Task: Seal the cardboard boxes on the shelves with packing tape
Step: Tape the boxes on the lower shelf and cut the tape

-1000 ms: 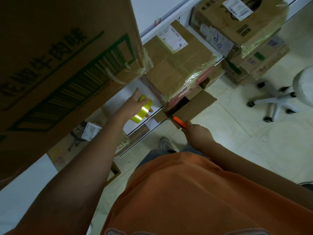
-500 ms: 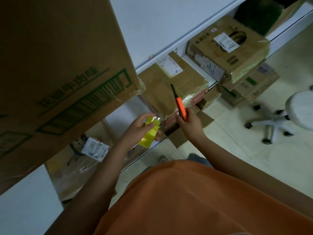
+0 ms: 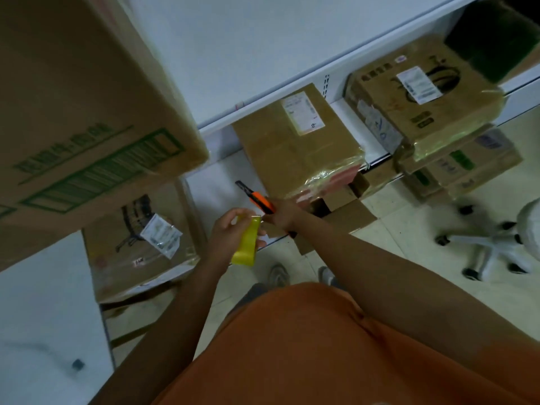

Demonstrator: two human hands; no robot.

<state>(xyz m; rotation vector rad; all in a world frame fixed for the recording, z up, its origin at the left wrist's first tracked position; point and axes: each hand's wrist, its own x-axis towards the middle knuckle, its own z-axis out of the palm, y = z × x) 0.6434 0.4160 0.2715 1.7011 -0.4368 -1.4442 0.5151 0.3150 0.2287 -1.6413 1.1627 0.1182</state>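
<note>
My left hand (image 3: pixel 226 233) grips a yellow roll of packing tape (image 3: pixel 247 244) in front of the white shelf (image 3: pixel 216 176). My right hand (image 3: pixel 282 214) holds an orange utility knife (image 3: pixel 257 197), blade pointing up-left, right beside the top of the roll. A taped cardboard box with a white label (image 3: pixel 301 147) sits on the shelf just beyond both hands. A big box with green print (image 3: pixel 81 118) fills the upper left, on a higher shelf.
Another labelled box (image 3: pixel 423 92) sits on the shelf at right, with more boxes (image 3: pixel 467 168) below it on the floor. An open flap (image 3: pixel 347 217) lies under the shelf. A box with a bagged label (image 3: pixel 140 238) stands lower left. A white swivel stool (image 3: pixel 493 247) stands on the tiled floor at right.
The knife swung from upright to pointing up-left and came down beside the tape roll. Both hands moved closer together. The view tilted up toward the shelves.
</note>
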